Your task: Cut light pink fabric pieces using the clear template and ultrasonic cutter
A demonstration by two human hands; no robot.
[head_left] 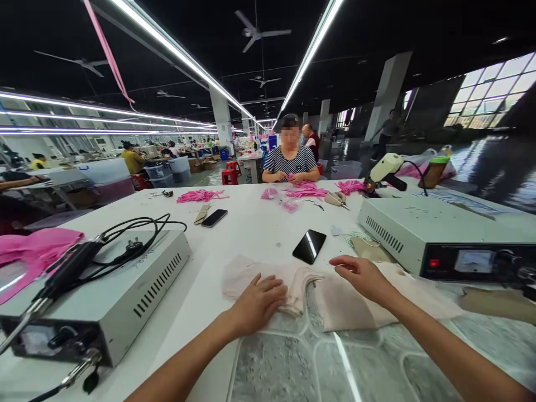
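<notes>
My left hand [258, 301] lies with fingers spread on the left stack of pale pink fabric pieces [239, 274]. Over the right-hand pale pink fabric [341, 307], my right hand [362, 274] hovers near its back edge, fingers loosely extended and nothing visible in them. The two fabric piles meet or overlap between the hands, where several layered edges curl. Beneath them is a grey stone-patterned mat [276, 363] on the white table. A black phone [309, 246] rests just behind the fabric, between the hands.
Grey control boxes stand at left [146, 279] and right [439, 223], the left one carrying a black-handled tool [71, 268] and cables. A second phone [214, 218] and pink strips [201, 195] lie farther back. A person in a striped top [288, 162] sits opposite, handling pink strips.
</notes>
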